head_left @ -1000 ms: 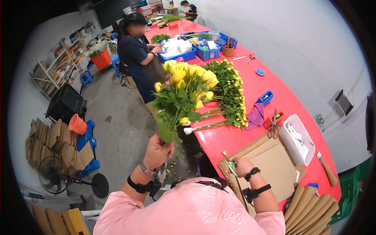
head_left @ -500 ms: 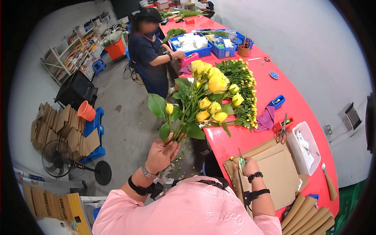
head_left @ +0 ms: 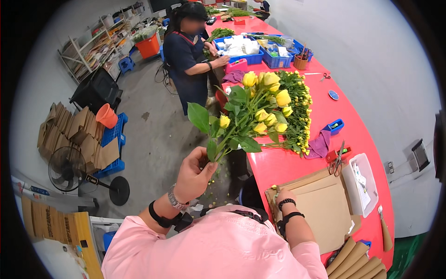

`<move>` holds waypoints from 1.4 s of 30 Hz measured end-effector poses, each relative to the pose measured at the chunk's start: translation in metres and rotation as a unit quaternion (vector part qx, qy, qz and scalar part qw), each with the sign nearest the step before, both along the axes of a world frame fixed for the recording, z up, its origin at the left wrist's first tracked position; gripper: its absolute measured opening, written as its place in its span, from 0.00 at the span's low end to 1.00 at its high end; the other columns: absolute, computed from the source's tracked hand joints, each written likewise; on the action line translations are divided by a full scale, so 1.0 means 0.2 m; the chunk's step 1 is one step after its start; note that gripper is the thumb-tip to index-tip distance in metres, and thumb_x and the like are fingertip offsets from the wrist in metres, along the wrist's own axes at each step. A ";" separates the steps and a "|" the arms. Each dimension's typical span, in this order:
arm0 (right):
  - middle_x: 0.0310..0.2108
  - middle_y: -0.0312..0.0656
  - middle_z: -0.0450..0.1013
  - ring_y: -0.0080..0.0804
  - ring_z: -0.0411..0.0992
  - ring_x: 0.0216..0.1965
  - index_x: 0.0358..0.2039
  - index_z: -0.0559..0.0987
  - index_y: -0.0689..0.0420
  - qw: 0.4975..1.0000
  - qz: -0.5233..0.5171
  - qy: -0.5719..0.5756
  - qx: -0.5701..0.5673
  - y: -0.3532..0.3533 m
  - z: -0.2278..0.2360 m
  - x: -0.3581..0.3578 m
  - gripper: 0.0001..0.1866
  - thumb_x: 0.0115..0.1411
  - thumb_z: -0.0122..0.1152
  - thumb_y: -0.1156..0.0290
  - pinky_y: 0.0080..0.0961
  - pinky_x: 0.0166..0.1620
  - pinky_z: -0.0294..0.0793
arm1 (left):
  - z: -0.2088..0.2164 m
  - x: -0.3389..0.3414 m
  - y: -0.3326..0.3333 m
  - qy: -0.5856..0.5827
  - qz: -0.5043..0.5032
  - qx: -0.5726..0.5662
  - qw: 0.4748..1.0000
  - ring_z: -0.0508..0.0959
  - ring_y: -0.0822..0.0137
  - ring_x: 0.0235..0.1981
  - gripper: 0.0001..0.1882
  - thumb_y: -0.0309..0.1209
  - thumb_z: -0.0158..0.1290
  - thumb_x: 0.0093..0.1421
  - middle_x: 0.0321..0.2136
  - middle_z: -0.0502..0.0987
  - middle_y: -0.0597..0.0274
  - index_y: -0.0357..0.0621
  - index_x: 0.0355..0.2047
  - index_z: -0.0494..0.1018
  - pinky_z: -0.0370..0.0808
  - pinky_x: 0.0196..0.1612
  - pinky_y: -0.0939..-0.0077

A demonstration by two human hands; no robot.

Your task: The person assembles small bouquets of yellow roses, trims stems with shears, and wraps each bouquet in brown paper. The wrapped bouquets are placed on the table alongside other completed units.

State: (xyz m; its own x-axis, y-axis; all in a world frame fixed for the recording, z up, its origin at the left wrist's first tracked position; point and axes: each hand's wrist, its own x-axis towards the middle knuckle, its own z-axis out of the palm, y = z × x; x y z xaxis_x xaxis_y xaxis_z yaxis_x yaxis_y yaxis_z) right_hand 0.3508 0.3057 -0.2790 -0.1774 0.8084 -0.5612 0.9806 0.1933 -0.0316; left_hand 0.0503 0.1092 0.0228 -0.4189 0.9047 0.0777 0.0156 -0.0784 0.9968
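Observation:
My left hand (head_left: pixel 196 173) is closed round the lower stems of a bunch of yellow roses (head_left: pixel 260 104). The bunch is raised over the table's near left edge, its blooms leaning away to the right and large green leaves on its left. My right hand (head_left: pixel 284 197) is low at the left edge of a stack of brown cardboard sheets (head_left: pixel 320 204). Its fingers are hidden behind the back of the hand, and no tool shows in it. Beyond the raised bunch, a long row of yellow roses (head_left: pixel 297 111) lies on the red table (head_left: pixel 267 162).
Scissors (head_left: pixel 337 162), a white plastic bin (head_left: pixel 360 183) and a purple cloth (head_left: pixel 319 145) lie right of the cardboard. Rolled brown paper cones (head_left: pixel 357 260) sit at the near right. A co-worker (head_left: pixel 190 65) stands at the far left side, beside blue baskets (head_left: pixel 251 59). A fan (head_left: pixel 69 169) stands on the floor.
The rose bunch in my left hand has shifted slightly right. My right hand has moved left and in; the green-handled scissors it held are out of sight now. The view has shifted a little.

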 end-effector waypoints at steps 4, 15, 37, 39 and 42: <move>0.47 0.50 0.82 0.50 0.79 0.51 0.51 0.83 0.52 0.990 0.118 0.055 -0.057 -0.18 0.23 -0.14 0.31 0.52 0.75 0.46 0.42 0.54 0.79 | 0.02 0.01 -0.02 0.059 0.040 -0.007 0.997 0.69 0.83 0.29 0.07 0.23 0.55 0.68 0.31 0.74 0.71 0.37 0.45 0.72 0.67 0.31 0.85; 0.45 0.57 0.81 0.55 0.79 0.50 0.55 0.79 0.54 0.980 -0.028 0.197 -0.003 -0.11 0.11 0.01 0.37 0.50 0.77 0.45 0.47 0.53 0.78 | 0.00 -0.09 -0.01 -0.092 -0.045 -0.021 0.994 0.68 0.75 0.15 0.10 0.30 0.46 0.73 0.22 0.75 0.63 0.35 0.42 0.75 0.64 0.19 0.80; 0.43 0.59 0.81 0.50 0.81 0.47 0.54 0.79 0.63 0.960 -0.099 0.261 0.015 -0.40 0.04 0.26 0.42 0.48 0.78 0.43 0.39 0.52 0.79 | 0.05 -0.13 0.03 -0.237 -0.141 -0.076 0.958 0.70 0.68 0.13 0.15 0.32 0.45 0.73 0.21 0.77 0.54 0.30 0.43 0.76 0.66 0.17 0.77; 0.44 0.59 0.81 0.51 0.81 0.47 0.54 0.80 0.63 0.960 -0.102 0.260 0.023 -0.41 0.06 0.24 0.42 0.49 0.77 0.41 0.40 0.52 0.79 | 0.05 -0.15 0.02 -0.259 -0.146 -0.081 0.951 0.70 0.68 0.12 0.15 0.31 0.45 0.72 0.21 0.76 0.54 0.29 0.42 0.76 0.67 0.17 0.76; 0.45 0.59 0.81 0.52 0.80 0.48 0.53 0.81 0.62 0.961 -0.103 0.252 0.037 -0.42 0.09 0.21 0.42 0.50 0.75 0.39 0.41 0.52 0.79 | 0.04 -0.17 0.01 -0.293 -0.154 -0.096 0.939 0.69 0.66 0.12 0.14 0.29 0.44 0.71 0.19 0.75 0.54 0.29 0.41 0.75 0.66 0.18 0.74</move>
State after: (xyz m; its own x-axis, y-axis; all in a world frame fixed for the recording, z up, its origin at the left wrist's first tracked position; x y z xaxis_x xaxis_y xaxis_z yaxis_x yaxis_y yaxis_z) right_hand 0.3924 0.2226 -0.2601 -0.2428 0.8904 -0.3849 0.8619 0.0159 -0.5068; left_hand 0.0170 0.1104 0.0311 -0.0551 0.9636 -0.2616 -0.5332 0.1931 0.8236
